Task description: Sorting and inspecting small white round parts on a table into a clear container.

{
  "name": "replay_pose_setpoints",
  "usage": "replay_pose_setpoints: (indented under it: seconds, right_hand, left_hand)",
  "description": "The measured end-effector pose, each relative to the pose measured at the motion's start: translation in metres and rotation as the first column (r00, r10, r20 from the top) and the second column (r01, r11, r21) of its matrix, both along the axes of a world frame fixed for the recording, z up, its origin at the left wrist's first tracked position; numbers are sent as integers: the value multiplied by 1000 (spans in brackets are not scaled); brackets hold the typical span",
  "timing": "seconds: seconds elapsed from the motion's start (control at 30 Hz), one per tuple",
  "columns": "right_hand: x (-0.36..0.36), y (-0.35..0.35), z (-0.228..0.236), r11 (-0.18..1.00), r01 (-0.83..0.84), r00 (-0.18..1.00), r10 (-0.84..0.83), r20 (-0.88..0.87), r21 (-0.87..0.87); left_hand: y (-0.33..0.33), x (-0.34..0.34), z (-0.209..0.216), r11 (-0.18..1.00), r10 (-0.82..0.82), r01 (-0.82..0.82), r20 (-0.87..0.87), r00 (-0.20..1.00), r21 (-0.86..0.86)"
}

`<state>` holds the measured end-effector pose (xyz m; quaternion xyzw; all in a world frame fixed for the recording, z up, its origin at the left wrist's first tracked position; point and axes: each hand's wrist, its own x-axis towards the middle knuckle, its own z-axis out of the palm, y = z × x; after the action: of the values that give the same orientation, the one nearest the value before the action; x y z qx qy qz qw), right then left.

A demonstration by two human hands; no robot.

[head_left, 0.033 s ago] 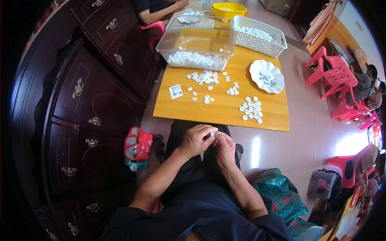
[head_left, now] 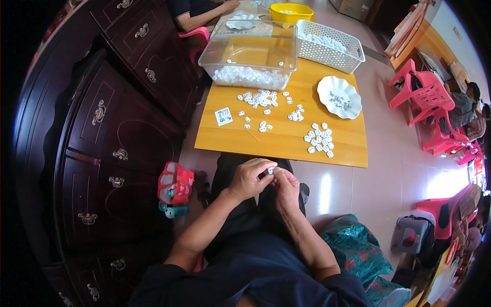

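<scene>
Just off the near edge of the table, above my lap, my left hand pinches a small white plastic piece with dark marks between thumb and fingers. Close against it, my right hand has its fingertips closed at the piece's right side; whether they hold something small too is hidden. Similar white pieces lie in a loose pile at the table's middle, with a smaller clump to its right. A flat group of white pieces lies near the front right corner.
On the wooden table stand a clear bin of white parts, a white perforated basket, a yellow basin and a scalloped plate with small dark bits. Dark drawers flank my left. Another person's arm rests at the far end.
</scene>
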<state>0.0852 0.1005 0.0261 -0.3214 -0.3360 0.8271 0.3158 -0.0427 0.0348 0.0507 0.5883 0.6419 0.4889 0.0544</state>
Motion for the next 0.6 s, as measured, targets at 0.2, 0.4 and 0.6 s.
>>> replay_pose_setpoints:
  seconds: [0.2,0.4,0.6]
  right_hand:
    - [0,2,-7,999,10,1000,-11,21,43]
    - [2,10,-10,999,34,998,-35,47,27]
    - [7,27,-17,1000,4,1000,-3,25,-5]
  left_hand:
    - [2,1,-3,1000,7,-7,-5,1000,-18]
    - [10,8,0,997,34,-34,2,999,-67]
    - [32,3,5,998,13,-13,-4,1000,-66]
